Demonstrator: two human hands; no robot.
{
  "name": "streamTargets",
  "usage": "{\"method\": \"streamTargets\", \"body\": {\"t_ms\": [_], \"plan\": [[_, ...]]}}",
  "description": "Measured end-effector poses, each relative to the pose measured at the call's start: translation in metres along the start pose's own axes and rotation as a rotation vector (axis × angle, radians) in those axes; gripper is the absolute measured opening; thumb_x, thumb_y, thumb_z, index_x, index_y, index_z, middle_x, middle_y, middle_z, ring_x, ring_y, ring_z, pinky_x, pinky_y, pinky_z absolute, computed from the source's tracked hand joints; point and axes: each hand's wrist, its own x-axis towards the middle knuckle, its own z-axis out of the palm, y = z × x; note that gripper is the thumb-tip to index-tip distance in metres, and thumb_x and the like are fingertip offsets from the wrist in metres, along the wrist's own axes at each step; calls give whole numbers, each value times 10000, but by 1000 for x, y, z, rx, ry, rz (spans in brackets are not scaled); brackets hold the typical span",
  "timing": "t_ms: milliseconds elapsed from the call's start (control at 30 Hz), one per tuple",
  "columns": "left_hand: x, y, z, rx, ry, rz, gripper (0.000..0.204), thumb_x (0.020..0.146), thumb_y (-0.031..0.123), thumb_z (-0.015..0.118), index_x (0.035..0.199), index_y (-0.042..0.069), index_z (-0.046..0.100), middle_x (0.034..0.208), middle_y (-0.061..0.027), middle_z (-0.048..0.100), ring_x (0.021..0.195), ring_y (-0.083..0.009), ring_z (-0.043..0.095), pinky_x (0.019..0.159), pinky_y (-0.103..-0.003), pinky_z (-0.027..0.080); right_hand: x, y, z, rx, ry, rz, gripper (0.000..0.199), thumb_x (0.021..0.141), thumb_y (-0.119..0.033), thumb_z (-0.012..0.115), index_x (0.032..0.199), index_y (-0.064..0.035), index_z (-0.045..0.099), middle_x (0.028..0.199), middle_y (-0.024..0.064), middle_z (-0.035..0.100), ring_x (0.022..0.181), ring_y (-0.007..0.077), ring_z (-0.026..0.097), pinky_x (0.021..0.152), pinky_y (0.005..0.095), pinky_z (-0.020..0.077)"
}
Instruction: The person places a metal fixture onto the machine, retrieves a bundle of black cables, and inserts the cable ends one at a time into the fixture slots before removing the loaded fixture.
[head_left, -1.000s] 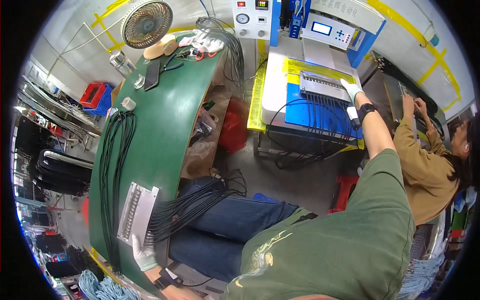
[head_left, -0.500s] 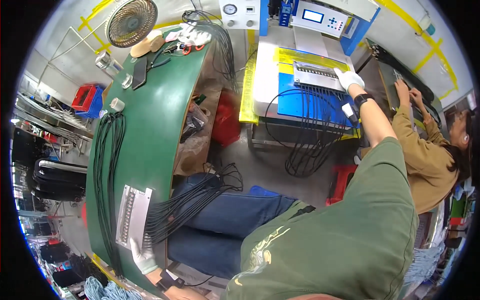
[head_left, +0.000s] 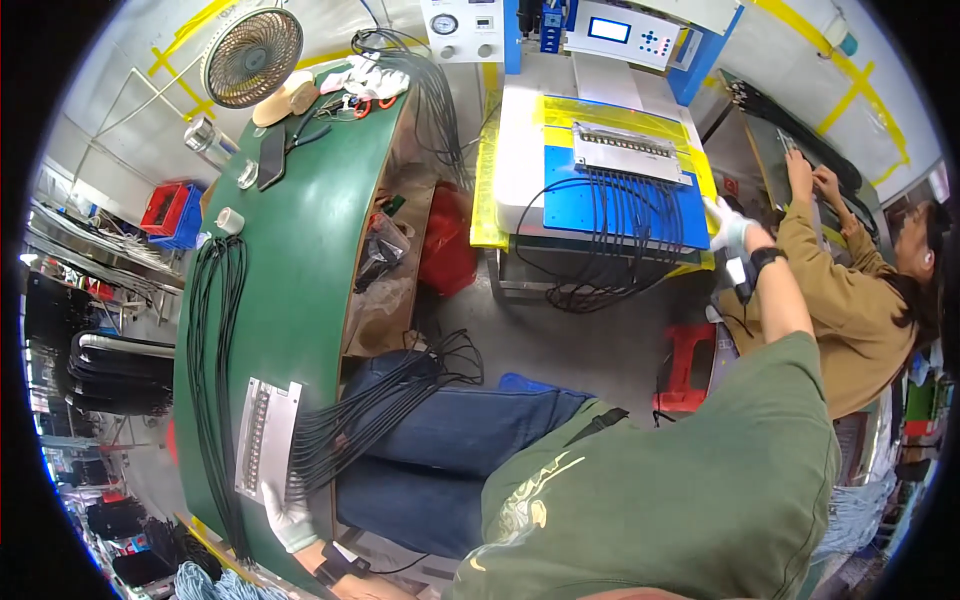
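Fingers [head_left: 283, 503] of the gloved left hand [head_left: 288, 515] are pressed flat and released on the near end of the metal fixture plate [head_left: 264, 436] — a long plate lying on the green bench [head_left: 300, 240], its long axis running away from the person. Black cables [head_left: 375, 410] fan from its right edge toward the lap; probably the plate is stiff and rather heavy, the cables limp, so it is best gripped by both ends. The gloved right hand [head_left: 728, 226] is stretched to the blue machine bed [head_left: 620, 205] — whether it grasps something cannot be told.
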Motion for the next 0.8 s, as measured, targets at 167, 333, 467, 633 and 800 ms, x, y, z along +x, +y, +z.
{"method": "streamTargets", "body": {"t_ms": [167, 333, 467, 633, 800], "plan": [[-2, 3, -6, -44, 5, -51, 495, 994, 217, 627, 1398, -35, 492, 1392, -178, 558, 1225, -283, 585, 1029, -406, 530, -4, -26, 42, -71, 146, 309, 905, 748, -249, 780, 1534, -258, 332, 1519, 232, 417, 1180, 372, 611, 990, 434, 501], [-1, -10, 23, 136, 72, -13, 545, 985, 224, 641, 1437, -15, 452, 1362, -164, 568, 1167, -262, 603, 968, -378, 541, -7, -13, -35, -53, -35, 247, 632, 800, -296, 743, 1389, -205, 534, 1416, 201, 538, 1157, 373, 614, 986, 438, 501], [-33, -7, 50, 412, 203, 102, 587, 957, 202, 661, 1463, 18, 427, 1280, -150, 594, 1086, -208, 609, 851, -330, 546, 45, -102, -127, 54, 729, 68, 372, 874, -281, 703, 1198, -100, 687, 1150, 151, 702, 1067, 323, 668, 937, 359, 518], [-59, 0, 61, 712, 236, 73, 559, 862, 114, 732, 1366, 37, 503, 1033, -64, 655, 709, -108, 546, 573, -232, 431, 109, -349, -168, 1016, -42, -374, 389, 926, -315, 686, 1195, -34, 674, 962, 90, 708, 902, 175, 659, 807, 320, 518], [-51, -16, 50, 1149, 244, 336, 603, 838, 219, 794, 1351, 35, 535, 1154, -148, 703, 1063, -249, 666, 955, -342, 508, 72, -620, -128, 1219, -835, -751, 332, 963, -344, 631, 1086, -37, 667, 860, 73, 692, 661, 158, 636, 604, 277, 529]]}}
